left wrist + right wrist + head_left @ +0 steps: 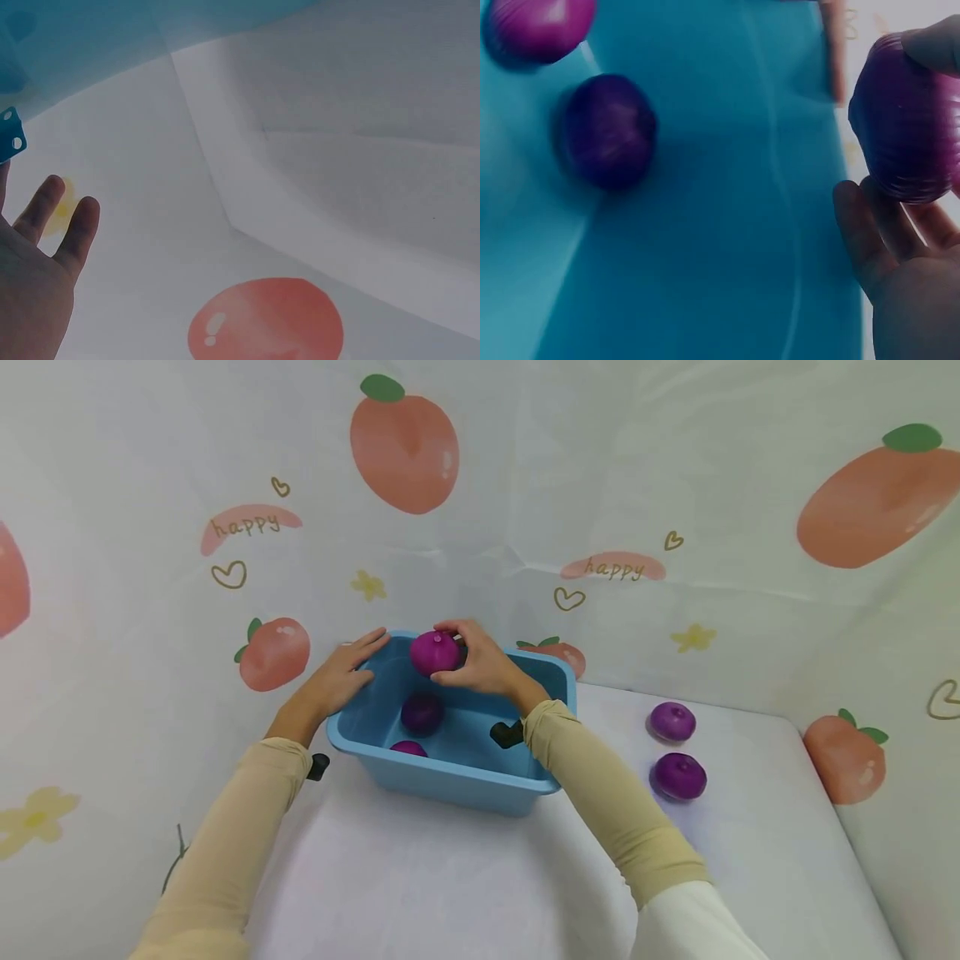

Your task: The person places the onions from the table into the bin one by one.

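Note:
A purple onion (432, 653) is pinched between the thumb and fingers of my right hand (486, 663), above the far side of a blue plastic bin (450, 768). The right wrist view shows the held onion (904, 120) with its ribbed skin, thumb on one side and fingers on the other. My left hand (339, 681) is at the bin's left rim, its fingers extended along the edge. Inside the bin lie a dark purple onion (422, 713) and a brighter one (408, 748), partly hidden by the front wall.
Two more purple onions, a farther one (672, 722) and a nearer one (679, 777), lie on the white table (765, 827) to the right of the bin. A white cloth printed with fruit (405, 452) hangs behind the table.

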A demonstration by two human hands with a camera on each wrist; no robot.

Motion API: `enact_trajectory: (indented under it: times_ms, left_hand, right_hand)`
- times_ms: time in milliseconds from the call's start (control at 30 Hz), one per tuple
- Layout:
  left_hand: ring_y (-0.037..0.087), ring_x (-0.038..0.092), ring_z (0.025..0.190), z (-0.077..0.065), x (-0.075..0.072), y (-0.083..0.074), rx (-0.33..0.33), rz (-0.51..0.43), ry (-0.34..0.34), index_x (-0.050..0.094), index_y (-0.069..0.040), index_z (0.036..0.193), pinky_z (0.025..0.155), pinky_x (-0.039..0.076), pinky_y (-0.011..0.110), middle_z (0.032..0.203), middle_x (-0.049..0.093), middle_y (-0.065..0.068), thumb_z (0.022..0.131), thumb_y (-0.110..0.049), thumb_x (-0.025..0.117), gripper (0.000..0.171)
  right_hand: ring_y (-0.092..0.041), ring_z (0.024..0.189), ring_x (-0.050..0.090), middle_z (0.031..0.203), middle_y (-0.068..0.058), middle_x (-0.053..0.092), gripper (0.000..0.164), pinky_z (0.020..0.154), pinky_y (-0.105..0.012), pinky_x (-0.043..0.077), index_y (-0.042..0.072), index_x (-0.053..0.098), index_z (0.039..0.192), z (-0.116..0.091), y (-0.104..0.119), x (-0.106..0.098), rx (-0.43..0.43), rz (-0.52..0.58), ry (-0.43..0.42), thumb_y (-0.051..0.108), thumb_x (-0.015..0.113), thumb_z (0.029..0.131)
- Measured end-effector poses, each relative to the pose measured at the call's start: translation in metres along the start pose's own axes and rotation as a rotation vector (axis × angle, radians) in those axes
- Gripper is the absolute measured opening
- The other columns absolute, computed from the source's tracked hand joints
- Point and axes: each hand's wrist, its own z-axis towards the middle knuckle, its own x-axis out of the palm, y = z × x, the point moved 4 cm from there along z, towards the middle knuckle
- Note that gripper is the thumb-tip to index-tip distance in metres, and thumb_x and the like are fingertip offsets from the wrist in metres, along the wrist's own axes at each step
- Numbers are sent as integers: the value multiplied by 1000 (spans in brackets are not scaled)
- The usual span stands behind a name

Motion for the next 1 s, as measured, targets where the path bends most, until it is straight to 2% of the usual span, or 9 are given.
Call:
enact_trajectory:
  times_ms: [100, 267, 500, 733, 1000]
  left_hand:
    - [43, 15, 158, 0, -1, -3, 4, 5, -2, 25, -31, 163, 118, 24, 75, 173, 17, -4, 98, -17, 41, 68]
    - [44, 14, 158, -2, -1, -5, 6, 0, -13, 26, -30, 163, 116, 25, 76, 173, 18, -4, 98, -17, 40, 67]
    - [42, 16, 158, -1, 5, -3, 6, -17, -14, 28, -30, 162, 116, 27, 75, 173, 19, -5, 97, -16, 41, 67]
    - [41, 16, 158, -1, 3, -3, -11, -14, -18, 28, -30, 162, 116, 27, 75, 173, 18, -5, 96, -15, 40, 69]
    - [43, 16, 158, -2, 0, -5, -6, -2, -6, 27, -29, 162, 117, 25, 75, 173, 18, -4, 97, -15, 39, 68]
  right_hand:
    - [-26, 132, 48, 146, -13, 46, 79, 100, -38, 57, 7, 43, 149, -3, -3, 7, 15, -51, 67, 22, 81, 82]
    - [-24, 129, 51, 141, -11, 49, 77, 101, -37, 56, 9, 45, 149, -8, -10, 15, 43, -112, 164, 23, 81, 82]
    - [-25, 135, 51, 149, -7, 50, 76, 108, -40, 53, 14, 48, 148, -15, -29, 21, 167, -184, 267, 26, 83, 82]
    - [-27, 136, 51, 148, -8, 54, 76, 114, -42, 47, 14, 50, 147, -17, -38, 25, 240, -282, 347, 21, 85, 80]
    - [-26, 130, 55, 141, -9, 59, 73, 114, -41, 47, 12, 52, 144, -20, -48, 34, 308, -358, 410, 16, 86, 80]
